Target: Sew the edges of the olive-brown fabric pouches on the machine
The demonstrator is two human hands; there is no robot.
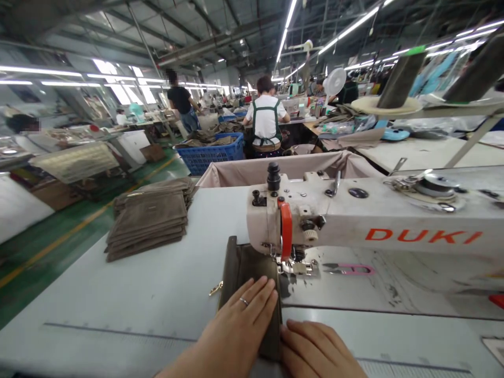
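Note:
A dark brown fabric piece (pixel 252 262), flat with a stitched edge, lies under the sewing machine's presser foot (pixel 293 266). A small gold metal clasp (pixel 216 289) sticks out from its left side. My left hand (pixel 244 325) is spread flat on top of the piece, fingers outstretched and a ring on one of them. Beside the piece's near right edge, my right hand (pixel 315 349) rests with fingers extended and fingertips touching that edge; its thumb is hidden. The white sewing machine (pixel 346 215) has an orange guard (pixel 286 231) close to the needle.
Pink-handled thread snips (pixel 348 269) lie on the machine bed. A stack of brown fabric pieces (pixel 147 220) sits at the table's left. Behind the machine hangs a pink cloth bin (pixel 236 173). A blue crate (pixel 214 154) and a seated person (pixel 266 118) are farther off.

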